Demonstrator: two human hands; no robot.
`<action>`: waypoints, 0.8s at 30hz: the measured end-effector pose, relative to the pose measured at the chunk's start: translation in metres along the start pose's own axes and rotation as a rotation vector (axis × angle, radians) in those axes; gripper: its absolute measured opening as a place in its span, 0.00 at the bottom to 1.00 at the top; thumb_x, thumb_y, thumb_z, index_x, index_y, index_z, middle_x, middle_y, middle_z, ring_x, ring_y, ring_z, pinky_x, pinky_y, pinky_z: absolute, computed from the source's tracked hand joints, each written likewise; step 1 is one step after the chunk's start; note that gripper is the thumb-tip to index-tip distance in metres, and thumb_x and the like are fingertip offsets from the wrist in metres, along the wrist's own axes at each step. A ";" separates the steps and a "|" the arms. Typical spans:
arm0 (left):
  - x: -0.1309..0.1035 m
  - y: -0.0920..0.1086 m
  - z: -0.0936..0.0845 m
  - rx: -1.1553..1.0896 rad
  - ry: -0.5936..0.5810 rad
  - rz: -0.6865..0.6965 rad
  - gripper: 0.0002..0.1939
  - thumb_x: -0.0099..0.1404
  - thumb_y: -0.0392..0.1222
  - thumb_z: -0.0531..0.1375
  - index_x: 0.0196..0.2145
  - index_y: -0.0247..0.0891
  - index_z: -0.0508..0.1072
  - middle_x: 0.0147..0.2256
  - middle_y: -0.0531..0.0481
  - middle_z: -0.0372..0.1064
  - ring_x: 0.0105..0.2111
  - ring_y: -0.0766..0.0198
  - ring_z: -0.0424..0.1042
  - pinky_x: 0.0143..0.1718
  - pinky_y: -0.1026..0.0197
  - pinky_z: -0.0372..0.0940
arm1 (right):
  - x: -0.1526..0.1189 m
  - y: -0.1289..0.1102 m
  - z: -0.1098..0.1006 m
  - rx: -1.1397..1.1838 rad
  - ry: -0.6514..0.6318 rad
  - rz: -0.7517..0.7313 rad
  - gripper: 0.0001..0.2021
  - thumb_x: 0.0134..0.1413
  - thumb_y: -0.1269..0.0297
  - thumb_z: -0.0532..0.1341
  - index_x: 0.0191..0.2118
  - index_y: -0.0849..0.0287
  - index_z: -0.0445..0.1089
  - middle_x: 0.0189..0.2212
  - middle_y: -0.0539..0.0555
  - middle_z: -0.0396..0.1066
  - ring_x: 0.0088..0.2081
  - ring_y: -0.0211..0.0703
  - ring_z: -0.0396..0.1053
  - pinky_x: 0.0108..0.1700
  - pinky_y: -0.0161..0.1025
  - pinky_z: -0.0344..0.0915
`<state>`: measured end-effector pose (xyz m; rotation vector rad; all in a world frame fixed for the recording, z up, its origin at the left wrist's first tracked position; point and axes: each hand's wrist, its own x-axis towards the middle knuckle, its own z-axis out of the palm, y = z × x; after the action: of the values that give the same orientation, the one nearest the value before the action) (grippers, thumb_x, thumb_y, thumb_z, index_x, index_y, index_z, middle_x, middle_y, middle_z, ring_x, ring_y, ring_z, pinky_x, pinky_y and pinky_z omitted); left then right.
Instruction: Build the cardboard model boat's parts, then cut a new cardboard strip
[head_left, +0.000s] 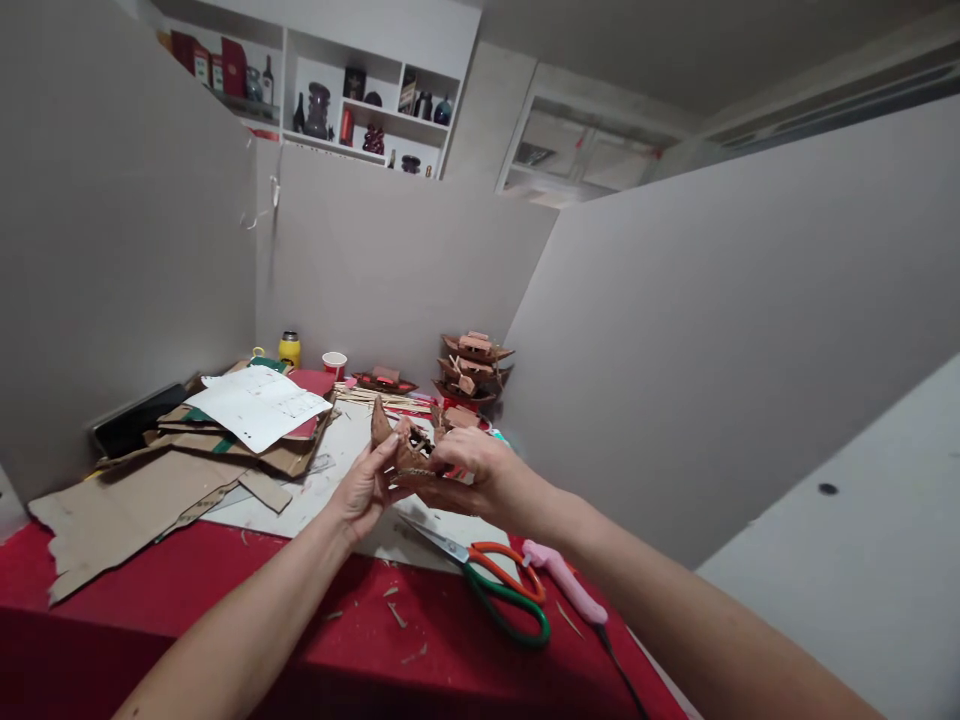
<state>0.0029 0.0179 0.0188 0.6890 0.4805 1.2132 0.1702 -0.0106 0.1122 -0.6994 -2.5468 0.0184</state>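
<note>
A brown model boat (pixel 416 462) with a pointed, upturned end is held above the table between both hands. My left hand (pixel 367 487) grips its near left side, thumb on top. My right hand (pixel 469 462) is closed at its right part, fingers bent over the upper edge; whether a small piece sits in those fingers is hidden. Below the boat lie scissors (pixel 469 555) with one orange and one green handle. Beside them is a pink glue gun (pixel 564 580) with a dark cord.
Cardboard sheets (pixel 142 490) and a white paper (pixel 259 405) pile up at left. Behind are a yellow bottle (pixel 289 349), a paper cup (pixel 334 364), thin sticks (pixel 382 399) and stacked model boats (pixel 474 368). Grey partitions (pixel 397 260) enclose the red-covered table (pixel 360 610).
</note>
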 end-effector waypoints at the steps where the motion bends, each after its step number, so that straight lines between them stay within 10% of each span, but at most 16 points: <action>1: 0.000 0.000 0.000 -0.002 0.007 0.000 0.26 0.57 0.49 0.66 0.53 0.46 0.71 0.43 0.48 0.76 0.34 0.63 0.75 0.35 0.60 0.72 | 0.002 0.001 -0.001 0.005 -0.008 -0.018 0.05 0.57 0.64 0.63 0.32 0.59 0.71 0.27 0.53 0.73 0.30 0.40 0.66 0.36 0.36 0.59; 24: -0.002 0.003 0.008 -0.155 0.004 -0.043 0.18 0.63 0.40 0.61 0.51 0.39 0.73 0.34 0.49 0.78 0.27 0.64 0.76 0.31 0.63 0.70 | 0.007 0.003 -0.001 -0.098 -0.050 -0.107 0.03 0.56 0.68 0.64 0.32 0.60 0.73 0.28 0.53 0.70 0.31 0.40 0.65 0.35 0.37 0.57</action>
<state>0.0056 0.0145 0.0267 0.5416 0.3979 1.1973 0.1674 -0.0045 0.1160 -0.6050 -2.6445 -0.1271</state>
